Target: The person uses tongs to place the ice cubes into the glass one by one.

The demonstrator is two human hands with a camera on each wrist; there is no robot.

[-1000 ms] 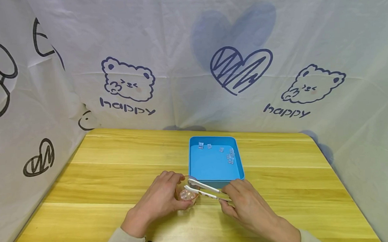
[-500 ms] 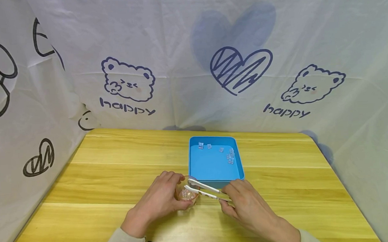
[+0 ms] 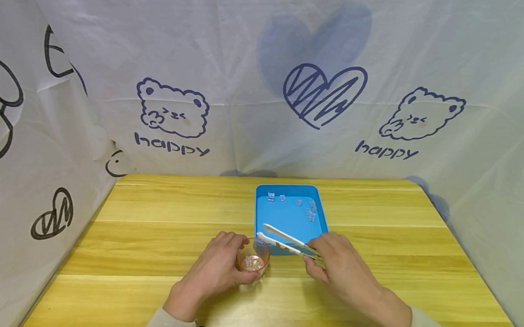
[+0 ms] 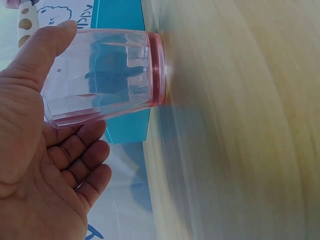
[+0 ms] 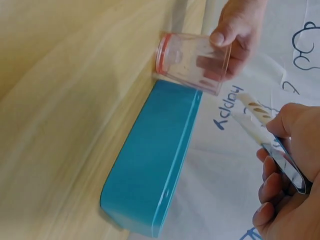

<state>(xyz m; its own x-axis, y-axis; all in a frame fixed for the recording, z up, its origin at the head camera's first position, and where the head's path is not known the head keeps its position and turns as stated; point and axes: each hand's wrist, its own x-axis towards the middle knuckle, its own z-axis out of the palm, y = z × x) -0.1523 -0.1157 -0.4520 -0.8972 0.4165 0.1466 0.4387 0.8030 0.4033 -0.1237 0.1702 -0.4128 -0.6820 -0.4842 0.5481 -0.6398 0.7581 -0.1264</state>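
Observation:
My left hand point(image 3: 215, 263) holds a clear plastic cup point(image 3: 263, 254) with a pinkish tint, its thumb and fingers around the rim. The cup point(image 4: 107, 70) stands upright on the table in the left wrist view, and a few clear pieces show at its bottom from above. My right hand point(image 3: 341, 262) grips a pair of tongs point(image 3: 287, 236) with white tips and metal arms. Those tips are apart, with nothing seen between them, over the near edge of a blue tray point(image 3: 277, 220). Several small clear cubes point(image 3: 311, 217) lie in the tray, mostly along its right side.
Wood-grain table point(image 3: 168, 205) surrounds the tray and cup. The tray's near wall sits just behind the cup and to its right. White cloth point(image 3: 242, 87) printed with bears and hearts hangs behind the table and along its sides.
The right hand has moved slightly right, and the tongs' tips have lifted away from over the cup to the tray's near edge. The left hand and cup have stayed put.

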